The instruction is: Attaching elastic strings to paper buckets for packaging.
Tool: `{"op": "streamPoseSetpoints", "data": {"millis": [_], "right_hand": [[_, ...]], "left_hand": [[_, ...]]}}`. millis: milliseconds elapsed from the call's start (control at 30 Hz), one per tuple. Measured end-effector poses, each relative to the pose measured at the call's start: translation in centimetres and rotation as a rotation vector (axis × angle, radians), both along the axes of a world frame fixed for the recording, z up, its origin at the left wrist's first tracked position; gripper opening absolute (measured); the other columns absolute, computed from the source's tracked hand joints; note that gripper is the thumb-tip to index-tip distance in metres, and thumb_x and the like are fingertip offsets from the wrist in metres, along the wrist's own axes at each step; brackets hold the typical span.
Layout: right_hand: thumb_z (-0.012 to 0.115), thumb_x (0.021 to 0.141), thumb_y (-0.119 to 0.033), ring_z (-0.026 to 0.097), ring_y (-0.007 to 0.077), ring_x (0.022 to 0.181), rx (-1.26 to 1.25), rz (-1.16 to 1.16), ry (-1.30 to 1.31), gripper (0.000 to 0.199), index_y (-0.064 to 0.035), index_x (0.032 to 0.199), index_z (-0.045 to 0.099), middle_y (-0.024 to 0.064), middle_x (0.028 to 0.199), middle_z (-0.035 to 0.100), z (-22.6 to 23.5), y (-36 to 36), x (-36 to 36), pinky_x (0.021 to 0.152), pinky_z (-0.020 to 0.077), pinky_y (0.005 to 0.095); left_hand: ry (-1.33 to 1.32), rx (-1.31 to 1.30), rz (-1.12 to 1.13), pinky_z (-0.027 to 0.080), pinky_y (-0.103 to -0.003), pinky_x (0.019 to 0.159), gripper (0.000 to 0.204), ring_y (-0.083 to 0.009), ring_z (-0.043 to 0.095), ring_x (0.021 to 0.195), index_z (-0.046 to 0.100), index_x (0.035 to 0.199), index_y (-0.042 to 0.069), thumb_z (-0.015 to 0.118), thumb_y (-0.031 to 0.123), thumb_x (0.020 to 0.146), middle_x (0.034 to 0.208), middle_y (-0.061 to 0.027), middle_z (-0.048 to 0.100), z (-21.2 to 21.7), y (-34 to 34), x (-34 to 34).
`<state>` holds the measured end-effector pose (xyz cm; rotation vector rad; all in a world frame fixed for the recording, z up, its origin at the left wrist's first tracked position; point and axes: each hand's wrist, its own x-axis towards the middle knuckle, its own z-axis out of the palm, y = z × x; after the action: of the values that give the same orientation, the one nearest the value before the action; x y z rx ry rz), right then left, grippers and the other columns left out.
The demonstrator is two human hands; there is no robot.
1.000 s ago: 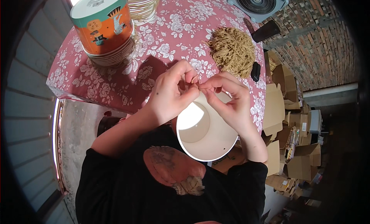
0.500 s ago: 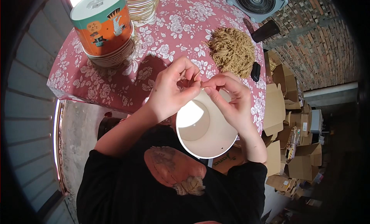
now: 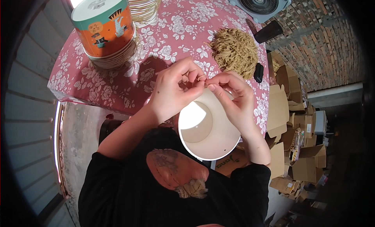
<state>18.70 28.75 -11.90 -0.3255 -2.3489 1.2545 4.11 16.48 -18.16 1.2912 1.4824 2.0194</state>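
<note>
A white-lined paper bucket (image 3: 216, 143) rests in front of my body, its mouth facing up toward me. A small dark hole shows near its closer rim. At the far rim, my left hand (image 3: 170, 88) is closed in a pinch, a short bit of tan cord (image 3: 200, 77) showing at its fingertips. My right hand (image 3: 238, 102) pinches at the same spot, thumb and forefinger almost touching the left fingers. The cord's far end and that part of the rim are hidden by the fingers.
A pile of tan cords (image 3: 234, 53) lies beyond my right hand, beside a small black object (image 3: 258, 72). Stacked orange-and-green buckets (image 3: 105, 31) stand upside down at the far left. A fan (image 3: 259, 2) is at the back; open cardboard boxes (image 3: 277, 113) lie right of the flowered tablecloth (image 3: 179, 25).
The fingers of my right hand have shifted slightly at the rim. My left hand and the bucket have hardly moved.
</note>
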Motion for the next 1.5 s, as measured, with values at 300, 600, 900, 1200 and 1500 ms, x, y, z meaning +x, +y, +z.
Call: {"op": "streamPoseSetpoints", "data": {"millis": [300, 600, 900, 1200, 1500], "right_hand": [[0.070, 0.097, 0.002, 0.065, 0.0109, 0.097, -0.142, 0.000, -0.002, 0.009, 0.0053, 0.106, 0.071, 0.0061, 0.107, 0.063, -0.1, 0.1, 0.0, 0.085, 0.0524, 0.0247], [0.073, 0.095, -0.001, 0.067, 0.0109, 0.097, -0.277, -0.019, -0.025, 0.010, 0.0017, 0.105, 0.072, 0.0041, 0.102, 0.067, -0.4, 0.3, 0.2, 0.091, 0.0552, 0.0276], [0.071, 0.094, 0.006, 0.067, 0.0100, 0.097, -0.405, -0.004, 0.086, 0.026, -0.0008, 0.114, 0.057, 0.0039, 0.102, 0.069, -0.6, 0.4, 0.0, 0.090, 0.0544, 0.0264], [0.075, 0.091, 0.003, 0.074, 0.0154, 0.095, 0.060, -0.026, 0.108, 0.019, 0.0036, 0.106, 0.063, 0.0082, 0.100, 0.073, 0.0, -1.0, 0.5, 0.088, 0.0603, 0.0299], [0.077, 0.090, 0.002, 0.076, 0.0161, 0.086, 0.108, -0.075, 0.080, 0.016, 0.0035, 0.100, 0.065, 0.0096, 0.092, 0.074, -0.6, -0.5, 0.6, 0.080, 0.0618, 0.0295]], "left_hand": [[-0.136, 0.090, 0.003, 0.058, -0.028, 0.077, 0.037, -0.0106, 0.068, 0.088, 0.041, 0.081, 0.006, 0.075, -0.007, 0.088, 0.091, -0.0091, 0.071, -0.5, 0.4, 0.5], [-0.177, 0.112, -0.042, 0.057, -0.028, 0.079, 0.038, -0.0118, 0.071, 0.091, 0.041, 0.080, 0.006, 0.075, -0.008, 0.087, 0.092, -0.0111, 0.074, -0.6, 0.3, 0.6], [-0.133, 0.085, -0.010, 0.059, -0.028, 0.076, 0.037, -0.0116, 0.072, 0.089, 0.042, 0.078, 0.006, 0.076, -0.007, 0.087, 0.092, -0.0094, 0.074, -0.1, 0.0, 0.9], [-0.100, 0.124, 0.049, 0.060, -0.029, 0.076, 0.035, -0.0116, 0.072, 0.088, 0.043, 0.084, 0.005, 0.077, -0.007, 0.086, 0.088, -0.0063, 0.070, 0.4, 0.1, 1.2], [-0.099, -0.015, -0.011, 0.061, -0.031, 0.081, 0.033, -0.0113, 0.069, 0.089, 0.048, 0.091, 0.003, 0.078, -0.009, 0.083, 0.091, -0.0071, 0.066, 0.4, -0.3, 0.4]]}}
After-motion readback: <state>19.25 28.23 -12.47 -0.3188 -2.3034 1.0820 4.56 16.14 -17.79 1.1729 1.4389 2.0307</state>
